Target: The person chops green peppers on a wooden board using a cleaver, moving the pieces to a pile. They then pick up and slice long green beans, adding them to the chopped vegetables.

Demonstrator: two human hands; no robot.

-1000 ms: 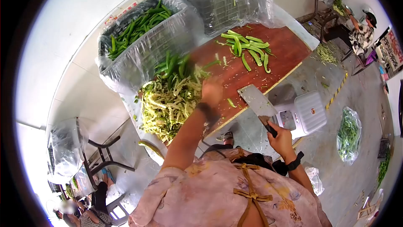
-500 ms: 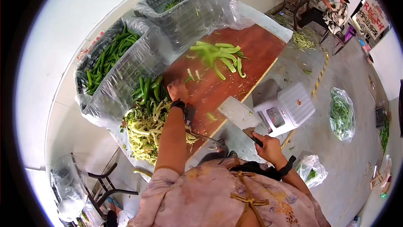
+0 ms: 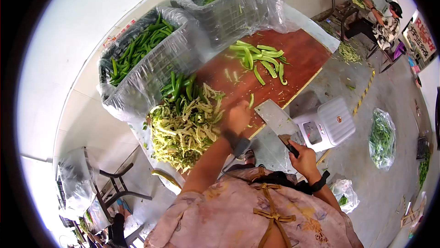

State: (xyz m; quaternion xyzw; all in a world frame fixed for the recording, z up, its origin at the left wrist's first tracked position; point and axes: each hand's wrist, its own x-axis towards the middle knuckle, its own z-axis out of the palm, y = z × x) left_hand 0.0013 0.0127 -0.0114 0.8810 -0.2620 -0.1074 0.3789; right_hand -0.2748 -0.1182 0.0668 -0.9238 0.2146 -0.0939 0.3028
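My right hand (image 3: 302,158) is closed round the handle of a cleaver (image 3: 276,116), its broad blade flat over the front edge of the red-brown board (image 3: 293,55). Low over the board, my left hand (image 3: 238,117) is smeared by motion. A small strip of green pepper (image 3: 251,100) shows right at its fingertips; whether they grip it I cannot tell. Split green peppers (image 3: 263,60) lie in a loose heap at the far part of the board. Left of my left hand is a pile of pale pepper cores and seeds (image 3: 183,131), with whole green peppers (image 3: 179,87) behind it.
A plastic-lined crate (image 3: 151,71) full of green peppers stands at the left, beside another lined crate (image 3: 233,14). A white stool (image 3: 337,122) is right of the board. Bagged greens (image 3: 382,138) lie on the floor. Another person (image 3: 387,25) sits working at the far right.
My left hand has moved from beside the whole peppers toward the board's front edge, near the cleaver. The view has shifted, while my right hand keeps the cleaver.
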